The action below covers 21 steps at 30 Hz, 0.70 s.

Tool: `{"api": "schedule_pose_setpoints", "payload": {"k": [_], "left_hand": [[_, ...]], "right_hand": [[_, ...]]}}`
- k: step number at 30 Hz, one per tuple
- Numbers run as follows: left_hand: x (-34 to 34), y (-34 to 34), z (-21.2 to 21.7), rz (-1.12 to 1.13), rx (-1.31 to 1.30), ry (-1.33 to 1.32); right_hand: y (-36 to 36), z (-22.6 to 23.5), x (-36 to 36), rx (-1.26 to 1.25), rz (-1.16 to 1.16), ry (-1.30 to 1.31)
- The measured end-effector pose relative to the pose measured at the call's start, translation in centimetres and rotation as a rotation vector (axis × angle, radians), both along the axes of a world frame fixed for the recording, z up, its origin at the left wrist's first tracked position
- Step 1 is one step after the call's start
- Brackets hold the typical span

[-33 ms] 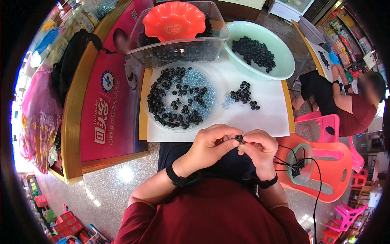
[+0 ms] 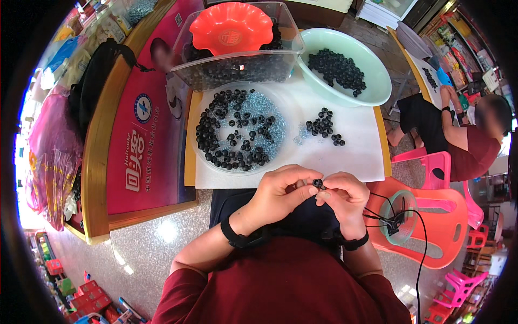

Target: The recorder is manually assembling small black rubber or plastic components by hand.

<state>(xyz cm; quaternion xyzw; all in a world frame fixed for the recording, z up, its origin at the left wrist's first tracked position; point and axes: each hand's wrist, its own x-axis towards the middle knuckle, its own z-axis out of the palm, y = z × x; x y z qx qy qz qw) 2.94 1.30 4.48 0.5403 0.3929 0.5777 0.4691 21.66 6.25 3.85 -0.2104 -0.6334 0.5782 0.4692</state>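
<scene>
Just beyond the table's front edge, my left hand [image 2: 283, 190] and my right hand [image 2: 345, 194] meet, fingertips pinched. Between them sits one small black round bead-like piece [image 2: 318, 183] with a hole in its face. Both hands hold it; whether a smaller part is in the fingers too, I cannot tell. On the white tabletop, a round clear tray [image 2: 222, 169] holds many such black pieces and a heap of tiny clear-blue bits [image 2: 272, 127]. To its right lies a loose pile of black pieces [image 2: 322, 123], with a few clear bits beside it.
At the back stand a clear plastic bin [image 2: 216, 75] of black pieces, a red scalloped dish [image 2: 232, 27] on top, and a pale green basin [image 2: 377, 89]. An orange stool [image 2: 442, 216] with a cable and a green container is at right. Another person [image 2: 480, 140] sits farther right.
</scene>
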Motion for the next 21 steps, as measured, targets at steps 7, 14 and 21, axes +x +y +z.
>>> {"api": "schedule_pose_setpoints", "payload": {"k": [7, 14, 21], "left_hand": [[0.04, -0.32, -0.06, -0.024, -0.117, -0.017], [0.20, -0.35, 0.52, -0.099, -0.272, -0.313], [0.12, -0.10, 0.13, -0.130, -0.349, -0.341]], "right_hand": [[-0.39, 0.04, -0.08, 0.035, -0.088, -0.073], [-0.78, -0.47, -0.49, 0.024, -0.110, -0.092], [-0.41, -0.61, -0.72, 0.203, -0.194, -0.241]]}}
